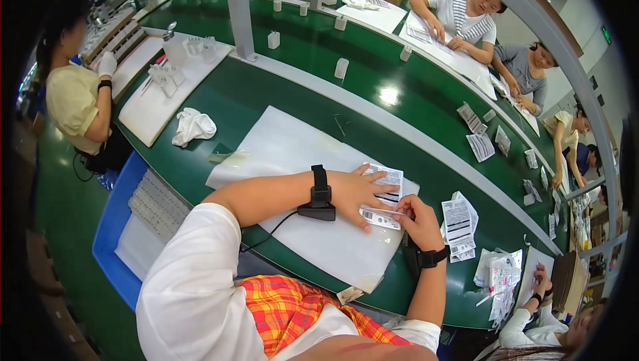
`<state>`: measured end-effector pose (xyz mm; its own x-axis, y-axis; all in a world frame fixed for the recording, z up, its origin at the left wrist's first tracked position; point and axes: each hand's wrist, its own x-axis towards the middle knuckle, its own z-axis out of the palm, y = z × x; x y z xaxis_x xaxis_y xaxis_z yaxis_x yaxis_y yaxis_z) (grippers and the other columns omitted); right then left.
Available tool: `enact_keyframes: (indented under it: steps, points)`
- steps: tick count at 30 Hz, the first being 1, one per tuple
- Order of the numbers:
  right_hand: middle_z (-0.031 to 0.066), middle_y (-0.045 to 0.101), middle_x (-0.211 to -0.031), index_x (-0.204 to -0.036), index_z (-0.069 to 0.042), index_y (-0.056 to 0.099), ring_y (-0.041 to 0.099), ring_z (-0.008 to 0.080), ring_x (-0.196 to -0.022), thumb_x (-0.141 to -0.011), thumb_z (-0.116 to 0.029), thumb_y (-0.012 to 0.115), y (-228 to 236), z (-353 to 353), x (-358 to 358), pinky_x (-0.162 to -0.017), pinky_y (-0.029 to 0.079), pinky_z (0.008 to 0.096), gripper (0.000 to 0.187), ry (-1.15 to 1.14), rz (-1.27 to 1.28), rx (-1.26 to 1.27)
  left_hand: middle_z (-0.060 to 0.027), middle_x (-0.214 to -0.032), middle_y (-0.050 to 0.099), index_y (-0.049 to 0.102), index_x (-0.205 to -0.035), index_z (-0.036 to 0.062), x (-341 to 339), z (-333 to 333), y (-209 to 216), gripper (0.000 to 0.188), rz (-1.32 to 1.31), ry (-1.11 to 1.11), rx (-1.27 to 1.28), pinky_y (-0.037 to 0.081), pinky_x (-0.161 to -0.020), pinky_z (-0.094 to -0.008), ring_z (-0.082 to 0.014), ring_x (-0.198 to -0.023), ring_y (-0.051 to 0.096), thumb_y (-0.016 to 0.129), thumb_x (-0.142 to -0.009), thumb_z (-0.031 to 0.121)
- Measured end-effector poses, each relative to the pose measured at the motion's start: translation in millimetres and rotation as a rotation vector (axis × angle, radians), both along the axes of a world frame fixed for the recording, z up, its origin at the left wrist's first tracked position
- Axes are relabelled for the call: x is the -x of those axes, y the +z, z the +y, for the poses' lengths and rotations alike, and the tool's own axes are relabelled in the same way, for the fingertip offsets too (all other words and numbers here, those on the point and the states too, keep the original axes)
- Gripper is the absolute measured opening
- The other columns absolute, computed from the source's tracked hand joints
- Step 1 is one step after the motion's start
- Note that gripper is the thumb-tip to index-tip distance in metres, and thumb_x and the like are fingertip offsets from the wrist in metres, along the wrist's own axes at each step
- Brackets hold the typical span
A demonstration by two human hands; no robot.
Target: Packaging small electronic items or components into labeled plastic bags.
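The left hand (pixel 356 196) lies on a leaflet (pixel 396 179), with the right hand (pixel 417 220) at its near edge; beneath is a mat (pixel 299 241) on the table (pixel 419 294). Just right of the right hand sits a leaflet stack (pixel 458 226); farther right, a pile of packets (pixel 503 274). Well left of the left hand are a cloth (pixel 193 128) and, beyond it, a board (pixel 143 118) bearing a pump bottle (pixel 174 49). Nearer, also left, a tub (pixel 110 231) holds a tray (pixel 158 206). Beyond both hands runs a rail (pixel 373 113).
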<state>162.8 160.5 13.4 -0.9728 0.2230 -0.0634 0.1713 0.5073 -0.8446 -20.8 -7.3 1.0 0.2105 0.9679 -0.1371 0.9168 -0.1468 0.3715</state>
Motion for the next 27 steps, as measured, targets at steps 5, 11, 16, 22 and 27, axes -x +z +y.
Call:
enact_keyframes:
  steps: [5,11,16,22,27]
  points:
    - [0.003,0.06,-0.081,-0.097,-0.002,0.057,0.054,0.0131,-0.068,-0.078,-0.004,0.071,1.1,3.0,-0.5,-0.063,0.044,0.0242,0.024,0.049,0.057,-0.076,-0.01,-0.162,0.012,0.04,-0.147,0.0365,4.8,7.2,-1.5,0.055,-0.148,0.025,0.085,0.002,-0.113,-0.0645,-0.0426,-0.147,0.003,0.037,-0.097,0.059]
    - [0.0108,0.064,-0.09,-0.104,-0.002,0.06,0.06,0.0269,-0.081,-0.077,-0.014,0.073,9.2,16.1,-28.2,-0.074,0.047,0.0338,0.032,-0.124,0.05,-0.406,-0.0092,-0.162,0.011,0.04,-0.147,0.0367,2.9,3.8,-1.1,0.052,-0.114,0.01,0.067,0.0,-0.113,-0.0651,-0.0427,-0.147,0.002,0.036,-0.098,0.055]
    - [0.0138,0.063,-0.1,-0.109,-0.003,0.061,0.059,0.0319,-0.096,-0.076,-0.016,0.074,11.5,-10.0,-14.9,-0.086,0.047,0.0384,0.038,0.094,0.305,-0.418,-0.0101,-0.162,0.01,0.04,-0.147,0.0361,-1.5,-0.2,3.9,0.061,-0.041,-0.03,0.053,0.0,-0.112,-0.066,-0.0431,-0.147,0.0,0.048,-0.091,0.059]
    - [0.0131,0.062,-0.106,-0.112,-0.003,0.062,0.058,0.0323,-0.1,-0.076,-0.015,0.073,27.0,-28.0,-18.2,-0.088,0.047,0.0379,0.039,0.155,0.169,-0.374,-0.0102,-0.162,0.014,0.039,-0.147,0.0382,12.4,0.0,10.5,0.064,-0.059,-0.068,0.023,0.001,-0.112,-0.0646,-0.0418,-0.148,0.0,0.052,-0.088,0.059]
    - [0.0133,0.062,-0.105,-0.107,-0.004,0.065,0.058,0.0332,-0.101,-0.077,-0.016,0.072,28.8,-39.2,-23.9,-0.087,0.048,0.0381,0.033,0.232,0.121,-0.409,-0.0155,-0.157,0.025,0.052,-0.137,0.0331,24.2,15.3,1.5,0.058,-0.24,-0.059,0.14,0.007,-0.112,-0.0637,-0.0419,-0.146,0.009,0.061,-0.083,0.052]
